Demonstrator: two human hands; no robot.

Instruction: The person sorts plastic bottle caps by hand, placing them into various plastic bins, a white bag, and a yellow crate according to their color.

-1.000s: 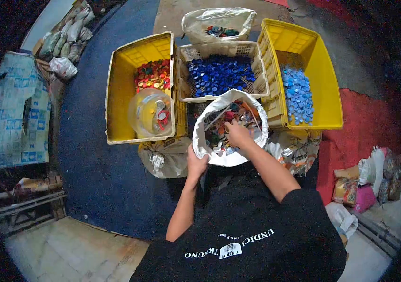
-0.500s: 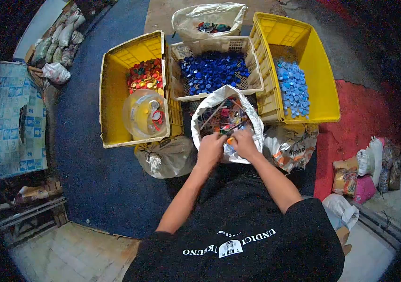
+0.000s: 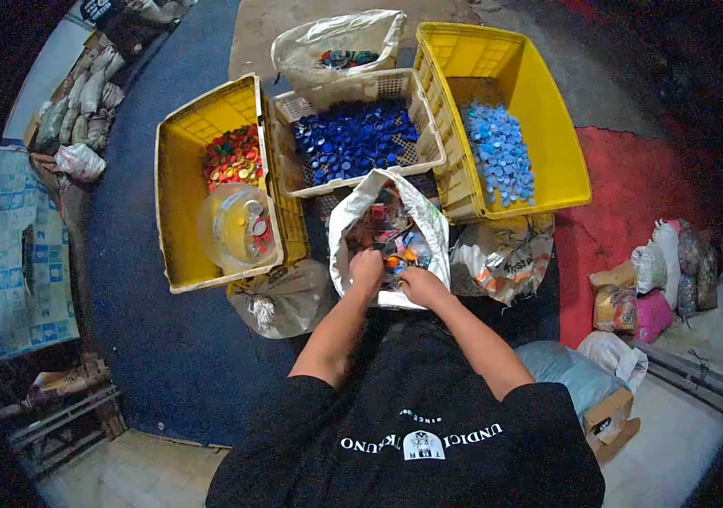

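Observation:
A white woven sack stands with its mouth rolled open in front of me, filled with mixed bottle caps and plastic bits. Inside its near left part is my left hand, fingers curled down among the pieces; their tips are hidden. My right hand is closed at the near right rim, thumb and fingers together. What either hand grips is too small or covered to name. Orange and light blue pieces lie just beyond the right fingers.
Around the sack stand a yellow crate with red and yellow caps and a clear round container, a white crate of dark blue caps, and a yellow crate of light blue caps. Behind is another sack. Tied sacks sit nearby.
The view has shifted, so the crates and sack sit lower and further left. My hands have moved slightly apart; the orange piece by my right fingers now appears among the sack's contents.

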